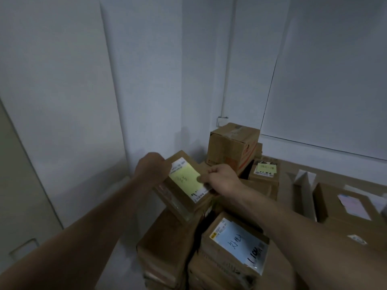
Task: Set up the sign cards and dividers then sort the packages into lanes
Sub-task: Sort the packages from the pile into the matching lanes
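A small cardboard package (180, 197) with a yellow note (184, 177) over its white label is held tilted above a stack of boxes. My left hand (151, 170) grips its far left edge. My right hand (222, 180) holds its right side, thumb on the note's edge. Below it sits a package with a blue label (236, 241), handwritten in black.
A taller box (232, 143) stands in the corner by the white wall. A yellow-labelled box (265, 170) lies behind my right hand. On the right are a white folded card (303, 177), a pink-labelled box (351, 206) and a cardboard surface (335, 170). A cabinet (18, 195) stands at left.
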{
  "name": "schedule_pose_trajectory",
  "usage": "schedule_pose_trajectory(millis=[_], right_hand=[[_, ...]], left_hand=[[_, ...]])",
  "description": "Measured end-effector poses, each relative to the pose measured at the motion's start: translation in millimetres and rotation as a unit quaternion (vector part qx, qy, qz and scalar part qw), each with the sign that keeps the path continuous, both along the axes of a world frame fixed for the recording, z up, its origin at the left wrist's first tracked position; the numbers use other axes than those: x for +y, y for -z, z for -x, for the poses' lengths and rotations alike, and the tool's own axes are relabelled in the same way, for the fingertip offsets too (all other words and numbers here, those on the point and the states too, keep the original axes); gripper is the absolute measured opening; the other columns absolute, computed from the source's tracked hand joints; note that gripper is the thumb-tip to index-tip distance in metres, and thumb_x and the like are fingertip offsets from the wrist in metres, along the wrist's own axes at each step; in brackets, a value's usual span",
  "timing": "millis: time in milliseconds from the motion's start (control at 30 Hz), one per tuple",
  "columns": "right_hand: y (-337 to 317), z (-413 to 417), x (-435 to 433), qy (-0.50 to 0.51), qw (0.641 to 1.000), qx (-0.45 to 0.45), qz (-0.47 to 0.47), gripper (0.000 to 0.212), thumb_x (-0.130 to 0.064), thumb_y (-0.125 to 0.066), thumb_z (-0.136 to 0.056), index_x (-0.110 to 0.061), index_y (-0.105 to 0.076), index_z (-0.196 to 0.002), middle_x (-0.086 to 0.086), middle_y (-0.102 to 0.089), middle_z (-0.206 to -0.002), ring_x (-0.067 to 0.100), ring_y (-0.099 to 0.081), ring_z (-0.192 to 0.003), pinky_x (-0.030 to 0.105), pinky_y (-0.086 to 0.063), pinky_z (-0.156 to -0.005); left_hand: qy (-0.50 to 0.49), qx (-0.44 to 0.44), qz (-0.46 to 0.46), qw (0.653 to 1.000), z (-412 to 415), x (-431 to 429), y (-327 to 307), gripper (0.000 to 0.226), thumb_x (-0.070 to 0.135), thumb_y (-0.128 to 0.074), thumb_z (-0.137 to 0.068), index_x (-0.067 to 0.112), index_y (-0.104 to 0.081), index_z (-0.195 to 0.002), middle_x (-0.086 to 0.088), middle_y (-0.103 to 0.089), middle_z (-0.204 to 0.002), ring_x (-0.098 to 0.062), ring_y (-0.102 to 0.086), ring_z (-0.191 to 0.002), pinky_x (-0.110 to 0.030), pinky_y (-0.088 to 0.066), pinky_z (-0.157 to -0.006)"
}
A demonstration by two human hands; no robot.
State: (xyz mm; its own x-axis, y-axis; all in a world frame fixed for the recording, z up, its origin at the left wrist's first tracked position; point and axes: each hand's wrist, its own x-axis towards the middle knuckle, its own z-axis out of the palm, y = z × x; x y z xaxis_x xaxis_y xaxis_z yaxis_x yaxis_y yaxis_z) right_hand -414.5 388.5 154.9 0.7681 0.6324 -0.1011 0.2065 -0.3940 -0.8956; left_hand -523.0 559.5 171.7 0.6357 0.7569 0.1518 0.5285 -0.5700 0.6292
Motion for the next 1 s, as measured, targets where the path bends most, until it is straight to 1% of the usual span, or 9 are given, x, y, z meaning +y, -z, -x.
schedule_pose_trajectory(millis=[200,333,433,533,667,733,833,933,1000], right_hand=[[-18,-11,-17,0.063,0.991,0.035,-0.114,0.034,-0.027,-0.082,-0.078,-0.017,-0.052,-0.088,0.018,-0.074,-0.096,0.035,-0.075,-0.088,0.043,-0.058,-0.070],[-32,-21,-53,0.087,0.985,0.055,-0.141,0.036,-0.026,-0.080,-0.082,-0.015,-0.049,-0.094,0.014,-0.076,-0.102,0.031,-0.076,-0.087,0.056,-0.060,-0.084],[-40,-27,-88,0.129,0.973,0.070,-0.179,0.035,-0.022,-0.081,-0.082,-0.013,-0.052,-0.099,0.010,-0.078,-0.094,0.025,-0.077,-0.080,0.040,-0.063,-0.067],[-45,-32,-131,0.181,0.958,0.069,-0.213,0.034,-0.018,-0.079,-0.083,-0.016,-0.047,-0.093,0.010,-0.077,-0.093,0.027,-0.075,-0.078,0.030,-0.052,-0.054],[-49,-33,-203,0.223,0.943,0.049,-0.244,0.026,-0.017,-0.075,-0.085,-0.015,-0.052,-0.096,0.007,-0.076,-0.092,0.023,-0.070,-0.071,0.026,-0.046,-0.053],[-51,-32,-241,0.235,0.934,0.044,-0.267,0.025,-0.015,-0.074,-0.086,-0.014,-0.061,-0.107,0.007,-0.077,-0.100,0.021,-0.071,-0.075,0.026,-0.049,-0.050],[-55,-28,-303,0.260,0.918,0.031,-0.298,0.026,-0.016,-0.073,-0.087,-0.016,-0.065,-0.112,0.003,-0.078,-0.101,0.022,-0.076,-0.086,0.041,-0.063,-0.070],[-61,-18,-372,0.283,0.907,0.001,-0.312,0.024,-0.015,-0.072,-0.089,-0.018,-0.066,-0.112,0.002,-0.078,-0.098,0.016,-0.075,-0.075,0.029,-0.057,-0.058],[-65,-10,-420,0.297,0.903,-0.018,-0.310,0.026,-0.015,-0.071,-0.089,-0.018,-0.066,-0.115,0.002,-0.078,-0.094,0.018,-0.073,-0.073,0.030,-0.055,-0.059]], left_hand=[[0.036,-0.187,0.071,0.979,-20,-27,-32,0.027,0.017,-0.058,-0.078,0.021,-0.074,-0.100,0.002,-0.071,-0.094,-0.017,-0.067,-0.087,-0.023,-0.045,-0.062],[0.102,-0.244,0.059,0.963,-42,-58,-40,0.039,0.022,-0.060,-0.074,0.020,-0.073,-0.110,-0.005,-0.068,-0.110,-0.016,-0.068,-0.090,-0.018,-0.047,-0.065],[0.123,-0.265,0.062,0.954,-58,-94,-44,0.050,0.011,-0.064,-0.081,0.019,-0.059,-0.131,-0.004,-0.059,-0.125,-0.018,-0.063,-0.103,-0.024,-0.052,-0.077],[0.132,-0.320,0.107,0.932,-72,-141,-52,0.061,0.009,-0.071,-0.085,0.015,-0.045,-0.140,0.004,-0.054,-0.125,-0.014,-0.056,-0.113,-0.033,-0.050,-0.097],[0.216,-0.379,0.171,0.883,-89,-219,-62,0.037,0.004,-0.072,-0.086,0.035,-0.057,-0.098,0.018,-0.062,-0.100,-0.007,-0.063,-0.101,-0.014,-0.049,-0.074],[0.264,-0.382,0.193,0.864,-99,-260,-62,0.041,-0.001,-0.068,-0.085,0.030,-0.064,-0.112,0.010,-0.065,-0.112,-0.009,-0.065,-0.107,-0.023,-0.056,-0.080],[0.307,-0.362,0.174,0.863,-107,-326,-63,0.073,-0.001,-0.059,-0.082,0.037,-0.051,-0.143,0.003,-0.048,-0.134,-0.015,-0.060,-0.115,-0.039,-0.060,-0.086],[0.364,-0.339,0.187,0.847,-106,-394,-64,0.083,0.007,-0.058,-0.079,0.054,-0.040,-0.144,0.004,-0.045,-0.139,-0.018,-0.058,-0.118,-0.040,-0.062,-0.082],[0.390,-0.315,0.197,0.842,-105,-438,-63,0.088,0.006,-0.059,-0.081,0.058,-0.030,-0.147,0.003,-0.046,-0.142,-0.018,-0.060,-0.118,-0.039,-0.063,-0.080]])
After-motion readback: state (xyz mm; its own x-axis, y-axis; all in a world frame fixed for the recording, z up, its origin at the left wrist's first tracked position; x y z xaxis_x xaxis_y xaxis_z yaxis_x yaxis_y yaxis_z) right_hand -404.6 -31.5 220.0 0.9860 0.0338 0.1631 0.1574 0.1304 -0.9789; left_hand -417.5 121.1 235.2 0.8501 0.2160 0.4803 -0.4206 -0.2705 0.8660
